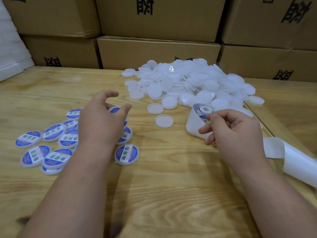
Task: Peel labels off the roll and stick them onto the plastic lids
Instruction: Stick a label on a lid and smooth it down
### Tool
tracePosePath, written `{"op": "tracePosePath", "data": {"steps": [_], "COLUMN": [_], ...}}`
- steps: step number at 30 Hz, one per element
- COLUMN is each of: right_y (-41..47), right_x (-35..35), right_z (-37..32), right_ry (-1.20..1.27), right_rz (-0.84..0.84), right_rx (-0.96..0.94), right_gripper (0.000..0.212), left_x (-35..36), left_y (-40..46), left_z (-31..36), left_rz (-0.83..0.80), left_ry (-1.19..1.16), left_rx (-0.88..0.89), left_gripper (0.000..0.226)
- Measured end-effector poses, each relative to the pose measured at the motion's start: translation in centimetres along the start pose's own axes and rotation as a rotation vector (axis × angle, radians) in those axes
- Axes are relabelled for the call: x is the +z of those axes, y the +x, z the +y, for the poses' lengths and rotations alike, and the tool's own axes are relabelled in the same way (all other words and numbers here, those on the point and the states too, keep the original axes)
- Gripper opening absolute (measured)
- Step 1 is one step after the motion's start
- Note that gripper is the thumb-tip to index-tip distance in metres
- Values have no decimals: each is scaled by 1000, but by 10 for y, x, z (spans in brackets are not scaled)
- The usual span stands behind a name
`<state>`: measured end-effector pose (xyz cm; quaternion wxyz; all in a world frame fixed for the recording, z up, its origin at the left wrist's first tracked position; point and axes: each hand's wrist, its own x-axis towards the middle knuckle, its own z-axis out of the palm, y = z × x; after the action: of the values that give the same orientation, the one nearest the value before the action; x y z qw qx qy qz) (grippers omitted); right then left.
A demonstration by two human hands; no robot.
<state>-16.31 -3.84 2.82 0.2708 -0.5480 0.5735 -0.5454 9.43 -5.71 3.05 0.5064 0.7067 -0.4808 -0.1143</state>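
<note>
Fingers of the right hand [235,131] pinch the label roll [203,111]; left hand [103,121] hovers, fingers spread, over labelled lids [51,145]; bare table [163,186] between.

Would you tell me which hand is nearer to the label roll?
Right. The right hand pinches at the label roll; the left hand hovers across the table over labelled lids.

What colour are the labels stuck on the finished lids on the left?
Blue rims with a white band and green characters, clearest on the labelled lid in the head view.
</note>
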Motion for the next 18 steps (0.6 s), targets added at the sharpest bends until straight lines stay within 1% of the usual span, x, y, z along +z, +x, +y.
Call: {"op": "tracePosePath", "data": {"steps": [3,6,7,8,9,10,12,13,15,16,18], "right_y": [0,1,1,2,3,4,7,9,12,13,15], "right_x": [1,0,0,0,0,0,-1,-2,-3,-2,-1], "right_z": [1,2,3,3,5,6,9,11,15,18,24], "right_ry": [-7,-3,-1,-4,-18,-43,-130,-188,-304,-351,-418], "right_rz": [-10,-2,10,31,63,97,142,141,90,55,4], "right_rx": [-2,-6,-14,-28,-50,-75,-115,-121,-106,-94,-81], "right_gripper": [22,23,23,23,23,21,17,14,7,4,4], "left_x": [-9,-6,-3,1,5,11,26,35,53,60,68], "left_y": [8,9,8,6,3,-1,-13,-22,-38,-43,-46], "left_z": [-7,-10,-8,-5,-1,5,15,19,23,23,23], "left_rz": [11,-37,-32,-12,7,-8,-166,-274,-470,-539,-595], "left_ry": [238,488,537,536,496,445,367,349,363,388,415], "left_rx": [-87,-175,-160,-107,-17,97,301,356,397,396,384], "left_gripper": [17,22,28,33,36,37,41,43,51,54,56]}}
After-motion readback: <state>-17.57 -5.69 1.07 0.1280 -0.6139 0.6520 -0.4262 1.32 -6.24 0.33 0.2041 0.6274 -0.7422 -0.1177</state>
